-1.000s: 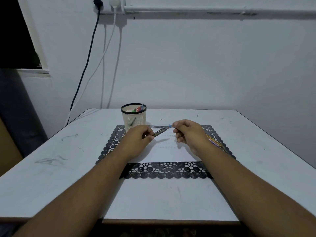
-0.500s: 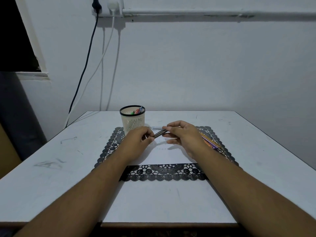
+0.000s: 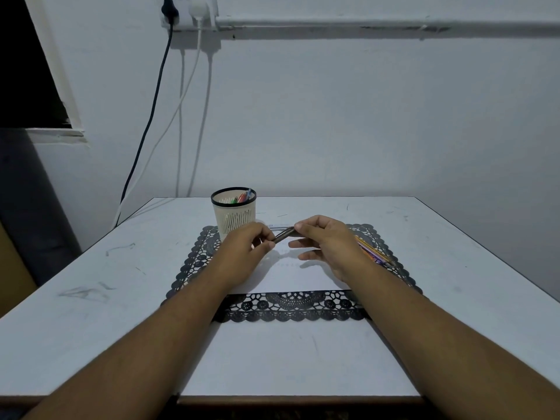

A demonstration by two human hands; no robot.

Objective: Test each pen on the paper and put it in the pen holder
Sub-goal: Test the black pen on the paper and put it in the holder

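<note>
— What are the hands doing?
— The left hand point(image 3: 245, 250) and right hand point(image 3: 325, 242) meet above the paper point(image 3: 291, 274), fingers of each pinching opposite ends of a dark pen point(image 3: 283, 234).

— And the rest?
— A pen holder point(image 3: 234, 212), pens inside, stands on the black lace mat point(image 3: 291, 310) just behind the left hand; more coloured pens point(image 3: 374, 253) lie on the surface by the right wrist.

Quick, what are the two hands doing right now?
Left hand: pinching one end of the dark pen.
Right hand: pinching the pen's other end, lower fingers relaxed.
</note>
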